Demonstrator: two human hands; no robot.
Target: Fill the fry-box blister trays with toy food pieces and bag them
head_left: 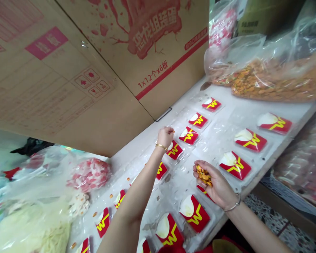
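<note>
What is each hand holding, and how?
The right hand cups a heap of small orange snack pieces in its palm. The left hand pinches something orange at its fingertips; too small to identify.

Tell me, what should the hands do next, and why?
Probably the left hand should drop its orange snack piece by the red packet. The right hand holds more pieces, and packets nearer the person already have one beside them.

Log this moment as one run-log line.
left hand: pinching an orange candy over clear tray | right hand: cupping orange candies | red fry-box packets: in rows
</note>
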